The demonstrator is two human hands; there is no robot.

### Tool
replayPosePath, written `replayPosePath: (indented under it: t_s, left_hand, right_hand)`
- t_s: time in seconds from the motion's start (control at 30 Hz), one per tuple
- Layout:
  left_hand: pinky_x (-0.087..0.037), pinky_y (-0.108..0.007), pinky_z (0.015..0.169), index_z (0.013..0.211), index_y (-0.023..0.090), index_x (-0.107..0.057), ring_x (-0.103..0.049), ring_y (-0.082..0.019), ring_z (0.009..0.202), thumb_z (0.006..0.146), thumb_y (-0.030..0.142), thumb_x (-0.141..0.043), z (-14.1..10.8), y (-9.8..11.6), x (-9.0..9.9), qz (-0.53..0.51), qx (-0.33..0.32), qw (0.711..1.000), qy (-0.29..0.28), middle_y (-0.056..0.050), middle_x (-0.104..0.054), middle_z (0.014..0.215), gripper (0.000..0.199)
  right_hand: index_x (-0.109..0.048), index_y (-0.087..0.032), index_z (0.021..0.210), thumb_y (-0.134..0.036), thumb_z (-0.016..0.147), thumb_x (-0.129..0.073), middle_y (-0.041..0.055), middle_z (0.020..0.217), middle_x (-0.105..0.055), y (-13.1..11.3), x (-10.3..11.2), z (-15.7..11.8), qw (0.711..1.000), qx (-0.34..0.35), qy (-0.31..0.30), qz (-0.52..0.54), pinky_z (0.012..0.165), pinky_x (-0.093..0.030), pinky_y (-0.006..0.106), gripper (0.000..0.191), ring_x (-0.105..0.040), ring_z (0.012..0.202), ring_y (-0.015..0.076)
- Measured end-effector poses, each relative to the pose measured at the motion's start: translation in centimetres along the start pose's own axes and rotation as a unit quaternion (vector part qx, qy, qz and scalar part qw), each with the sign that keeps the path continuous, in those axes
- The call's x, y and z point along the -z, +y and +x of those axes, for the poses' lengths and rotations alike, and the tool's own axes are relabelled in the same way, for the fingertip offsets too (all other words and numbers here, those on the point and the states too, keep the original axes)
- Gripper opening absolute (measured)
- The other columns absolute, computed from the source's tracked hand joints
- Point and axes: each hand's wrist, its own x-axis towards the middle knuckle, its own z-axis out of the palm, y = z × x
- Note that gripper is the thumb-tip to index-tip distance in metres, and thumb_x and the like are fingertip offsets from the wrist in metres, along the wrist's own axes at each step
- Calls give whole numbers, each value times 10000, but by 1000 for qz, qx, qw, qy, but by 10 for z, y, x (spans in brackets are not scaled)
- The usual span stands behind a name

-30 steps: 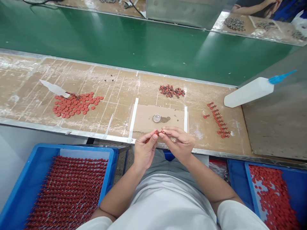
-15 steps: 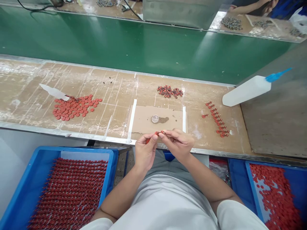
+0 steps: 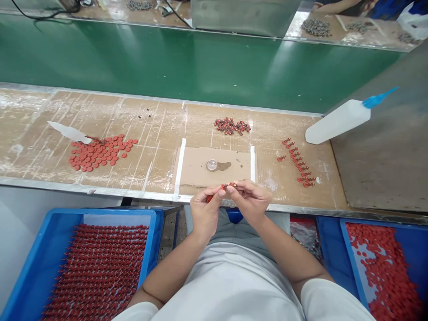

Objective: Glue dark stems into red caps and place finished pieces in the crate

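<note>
My left hand (image 3: pixel 205 216) is closed, with small red discs (image 3: pixel 209 198) showing between its thumb and fingers. My right hand (image 3: pixel 250 200) pinches a small red part with a shiny tip (image 3: pixel 233 184) and meets the left hand's fingertips. Both hands are over the bench's front edge. Just beyond them, a small clear round cup (image 3: pixel 211 165) sits on a taped cardboard sheet (image 3: pixel 192 171) beside a brown stain. Behind the sheet is a pile of small red-and-black parts (image 3: pixel 229 126). Red discs with upright stems (image 3: pixel 301 167) stand in a line to the right.
Loose red discs (image 3: pixel 95 156) lie at left by a white nozzle-like piece (image 3: pixel 68 132). A white squeeze bottle (image 3: pixel 339 120) leans against the right-hand panel. Blue bins (image 3: pixel 152 240) at both sides hold red pieces. A person's arm (image 3: pixel 334 6) shows at the top right.
The view has shifted slightly. My hands remain together at the bench edge, with the red parts still between their fingertips.
</note>
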Motion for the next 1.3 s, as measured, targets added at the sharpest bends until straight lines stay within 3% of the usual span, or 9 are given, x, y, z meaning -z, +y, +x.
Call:
replayPosePath:
  t_s: [0.2,0.6,0.8,1.1,1.2,1.3]
  left_hand:
    - [-509,-329,919,841,214,-757,-680,-172,929,704,178,-765,-1,-6,1,50,-24,998,-23,-45,-743,956,142]
    - [-533,-361,885,823,229,-758,-680,-190,915,704,158,-757,0,-12,2,121,-87,989,-25,-43,-739,936,139]
    - [-537,-347,872,815,226,-760,-680,-187,900,694,170,-765,-1,-17,-6,138,-96,985,-31,-42,-741,920,134]
    - [-484,-348,939,887,217,-757,-647,-201,1001,677,203,-781,-1,-20,-12,135,-69,988,-20,-58,-730,1008,212]
    - [-498,-274,840,902,216,-755,-641,-161,922,684,229,-781,-3,-18,-9,142,-55,988,-7,-64,-726,1035,220]
    - [-448,-188,577,944,202,-745,-524,-56,608,751,286,-730,-1,-13,-5,102,-2,995,2,-75,-721,1032,212]
  right_hand:
    - [-728,-213,852,-202,686,-775,24,796,-738,-1,2,-1,998,-54,32,32,627,-627,268,173,-712,675,156]
    - [-724,-194,778,-239,646,-800,27,763,-748,1,7,-4,987,-150,38,45,630,-623,275,158,-718,661,178]
    - [-707,-200,811,-244,654,-804,21,771,-749,7,13,-8,972,-181,75,133,688,-614,261,190,-719,698,155]
    - [-677,-186,824,-316,640,-811,26,739,-744,8,15,-2,956,-216,102,170,513,-571,222,262,-681,562,127]
    - [-667,-183,825,-345,656,-797,28,734,-741,6,28,2,963,-194,129,138,486,-551,228,268,-653,508,116]
    - [-662,-173,894,-344,689,-774,49,789,-747,11,56,8,976,-142,167,22,569,-574,259,289,-690,594,145]
